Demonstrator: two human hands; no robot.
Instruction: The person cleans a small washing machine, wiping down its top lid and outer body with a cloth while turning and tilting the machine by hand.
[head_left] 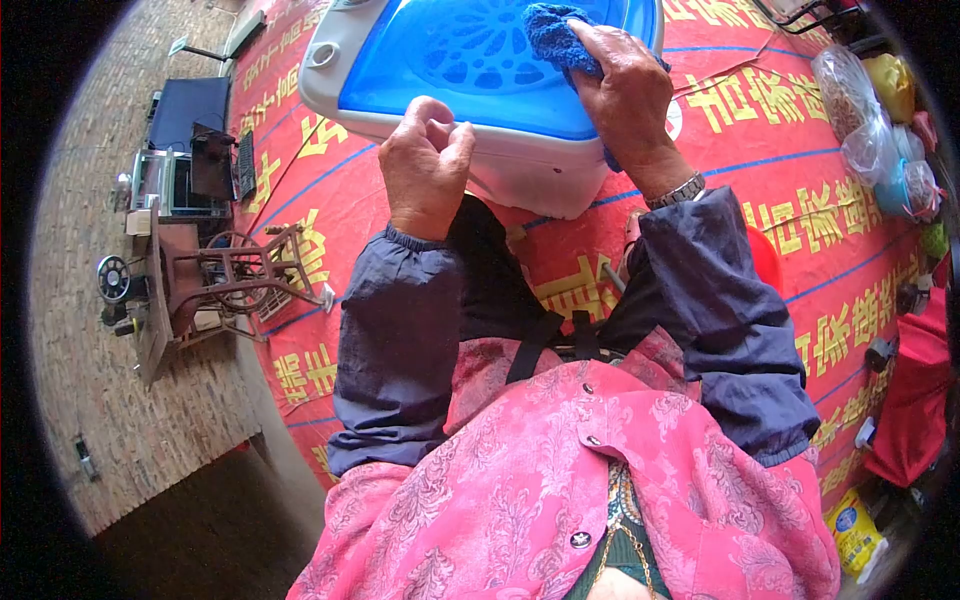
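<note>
Head view: right hand, a watch on its wrist, has its fingers bent around a bunched blue cloth, which is on the patterned blue lid of a white appliance, towards the lid's right edge. Left hand is half closed, fingers curled and thumb near them, at the lid's near edge, left of that edge's middle; no held object visible, firm contact cannot be told. Appliance stands in front of the wearer on a red floor sheet with yellow characters and blue lines.
</note>
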